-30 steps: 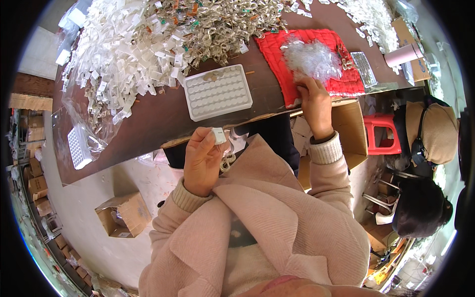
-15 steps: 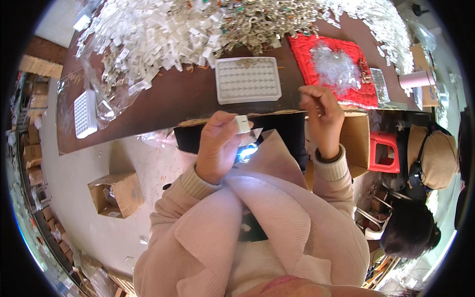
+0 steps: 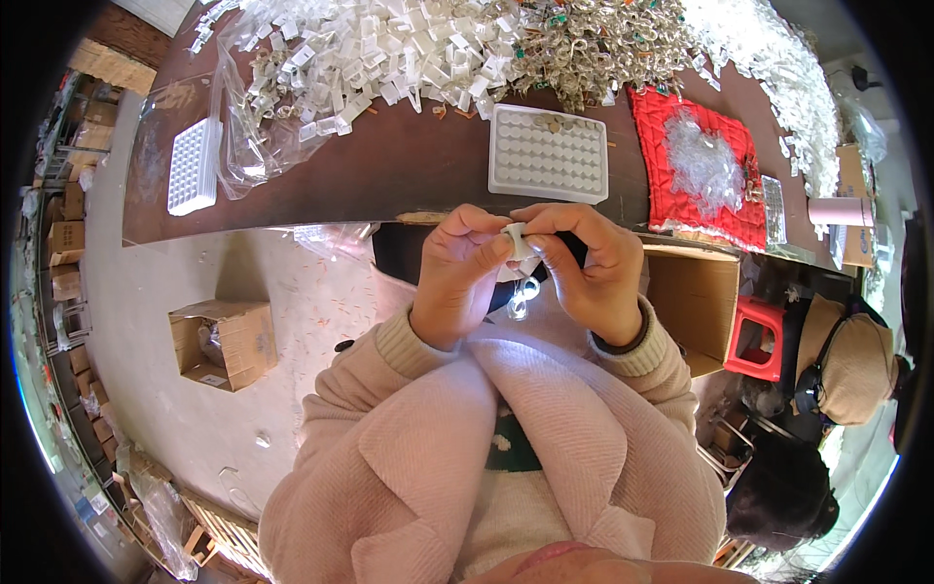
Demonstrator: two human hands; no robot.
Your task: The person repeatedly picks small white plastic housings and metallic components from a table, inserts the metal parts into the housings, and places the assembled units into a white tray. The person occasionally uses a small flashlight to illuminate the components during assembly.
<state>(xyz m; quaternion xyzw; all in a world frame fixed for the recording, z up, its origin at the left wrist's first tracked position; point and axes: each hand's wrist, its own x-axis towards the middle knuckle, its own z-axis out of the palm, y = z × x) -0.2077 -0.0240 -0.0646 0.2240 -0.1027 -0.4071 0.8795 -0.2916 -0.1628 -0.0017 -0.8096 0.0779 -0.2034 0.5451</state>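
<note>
A small white plastic case is held in front of my chest, just off the table's near edge. My left hand is closed, pinching the case between thumb and fingers from one side. From the other side my right hand is closed on it too, thumb and fingertips pressed at its edge. A glowing loop of small lights hangs below the case, between the hands. My fingers cover much of the case. Beyond the hands lies a white tray with rows of pockets and a few round discs at its far edge.
Heaped along the brown table are white plastic cases, coiled silvery wires and clear-white pieces. A red cloth bears clear plastic bits. A stack of white trays stands left. An open carton and red stool sit right.
My right hand has come left from open air and now grips the case together with my left hand. The view has shifted, so the table's things sit further right.
</note>
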